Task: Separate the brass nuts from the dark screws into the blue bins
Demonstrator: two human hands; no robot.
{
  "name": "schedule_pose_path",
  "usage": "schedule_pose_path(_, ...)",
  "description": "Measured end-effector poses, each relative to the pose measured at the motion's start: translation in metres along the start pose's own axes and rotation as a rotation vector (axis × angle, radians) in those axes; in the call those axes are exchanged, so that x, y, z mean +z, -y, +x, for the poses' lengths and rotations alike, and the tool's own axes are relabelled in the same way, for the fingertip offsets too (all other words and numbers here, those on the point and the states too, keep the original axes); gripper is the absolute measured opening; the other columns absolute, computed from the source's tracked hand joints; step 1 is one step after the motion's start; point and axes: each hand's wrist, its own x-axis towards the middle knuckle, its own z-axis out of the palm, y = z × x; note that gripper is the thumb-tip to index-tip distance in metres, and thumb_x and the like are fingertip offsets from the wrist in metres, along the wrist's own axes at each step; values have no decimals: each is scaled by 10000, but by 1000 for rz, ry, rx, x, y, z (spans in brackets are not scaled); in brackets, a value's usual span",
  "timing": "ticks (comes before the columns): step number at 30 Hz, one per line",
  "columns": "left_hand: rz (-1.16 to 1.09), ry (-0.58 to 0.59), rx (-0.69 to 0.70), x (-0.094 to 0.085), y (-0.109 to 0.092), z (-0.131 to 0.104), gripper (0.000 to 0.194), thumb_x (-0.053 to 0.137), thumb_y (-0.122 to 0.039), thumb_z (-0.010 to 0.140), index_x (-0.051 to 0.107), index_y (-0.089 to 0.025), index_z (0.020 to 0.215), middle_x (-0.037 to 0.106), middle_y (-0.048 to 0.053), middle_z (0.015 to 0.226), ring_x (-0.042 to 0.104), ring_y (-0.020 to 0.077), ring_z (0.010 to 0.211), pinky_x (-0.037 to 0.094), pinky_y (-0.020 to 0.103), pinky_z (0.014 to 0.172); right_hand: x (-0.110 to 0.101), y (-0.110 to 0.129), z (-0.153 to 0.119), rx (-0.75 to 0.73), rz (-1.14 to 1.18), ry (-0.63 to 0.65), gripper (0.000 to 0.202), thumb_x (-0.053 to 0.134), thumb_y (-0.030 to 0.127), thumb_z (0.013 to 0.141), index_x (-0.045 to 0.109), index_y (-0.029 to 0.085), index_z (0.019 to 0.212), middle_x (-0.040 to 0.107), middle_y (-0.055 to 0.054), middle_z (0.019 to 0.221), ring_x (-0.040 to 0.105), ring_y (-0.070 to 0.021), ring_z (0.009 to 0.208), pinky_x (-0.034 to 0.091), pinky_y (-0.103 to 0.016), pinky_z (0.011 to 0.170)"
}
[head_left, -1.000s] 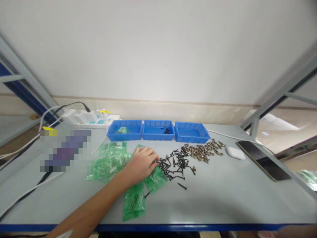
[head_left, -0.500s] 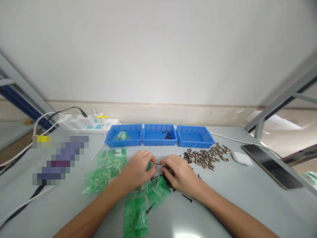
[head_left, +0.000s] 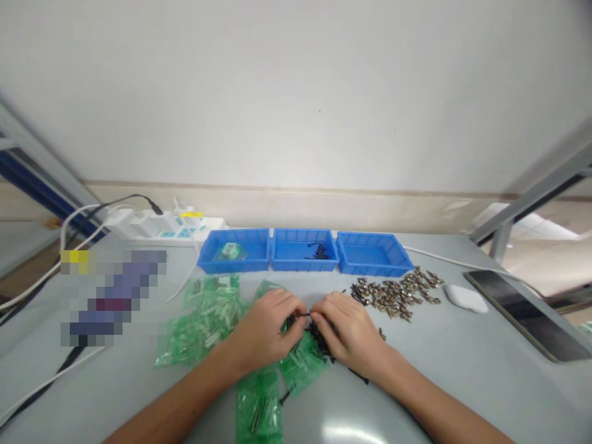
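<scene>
My left hand [head_left: 272, 324] and my right hand [head_left: 345, 324] meet at mid-table, fingertips pinched on opposite ends of one small dark screw [head_left: 305, 314]. Beneath and beside my right hand lies a pile of black screws [head_left: 321, 342], partly hidden. Green plastic bags [head_left: 203, 320] with metal pieces inside spread to the left of my left hand. Another green bag [head_left: 259, 410] lies nearer the front edge, with a loose black screw [head_left: 285, 396] beside it. Brass-coloured metal parts [head_left: 398, 296] are heaped to the right of my right hand.
Behind my hands stand three blue trays: the left tray [head_left: 234, 266] holds a small bag, the middle tray [head_left: 303, 266] some black screws, the right tray [head_left: 377, 269] nothing visible. A white case [head_left: 466, 298], a phone [head_left: 527, 314], a power strip [head_left: 203, 229] and cables lie around.
The view has shifted slightly. My hands have come closer together, and less of the screw between their fingertips shows.
</scene>
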Motion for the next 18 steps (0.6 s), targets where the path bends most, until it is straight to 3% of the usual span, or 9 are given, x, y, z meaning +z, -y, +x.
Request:
schedule_pose_path(5, -16, 4, 14, 2, 0, 0, 172, 403, -177, 857, 545, -173, 760, 579, 18, 727, 502, 144, 720, 389, 283, 684, 2, -2, -2, -44, 18, -21, 143, 448, 214, 878, 543, 167, 974, 570, -41, 756, 496, -154, 709, 379, -274, 645)
schedule_pose_path(10, -17, 40, -15, 2, -1, 2, 240, 355, -192, 890, 554, -161, 759, 575, 21, 716, 504, 142, 712, 394, 280, 680, 3, -4, -1, -113, -50, -33, 164, 424, 173, 881, 587, 159, 866, 559, -43, 716, 478, -151, 681, 368, -270, 628)
schedule_pose_path(13, -46, 46, -45, 1, 1, 3, 229, 360, -237, 906, 575, -166, 867, 605, 29, 810, 528, 151, 806, 410, 292, 752, -10, -4, 6, -111, -76, -67, 159, 447, 182, 871, 590, 148, 809, 553, -43, 688, 472, -150, 657, 364, -275, 611)
schedule_pose_path(16, -34, 37, -78, 1, 8, 2, 179, 442, -252, 872, 569, -176, 972, 610, 40, 934, 518, 174, 929, 407, 325, 841, -34, -4, 18, -105, -93, -230, 109, 478, 147, 845, 569, 151, 786, 542, -29, 656, 473, -139, 626, 363, -272, 590)
schedule_pose_path(18, 5, 59, -84, 1, 13, 1, 179, 503, -241, 830, 572, -186, 987, 596, 43, 972, 502, 191, 968, 399, 351, 874, -47, -6, 25, -116, -98, -428, 73, 505, 115, 820, 561, 162, 820, 561, -25, 678, 491, -132, 628, 371, -263, 587)
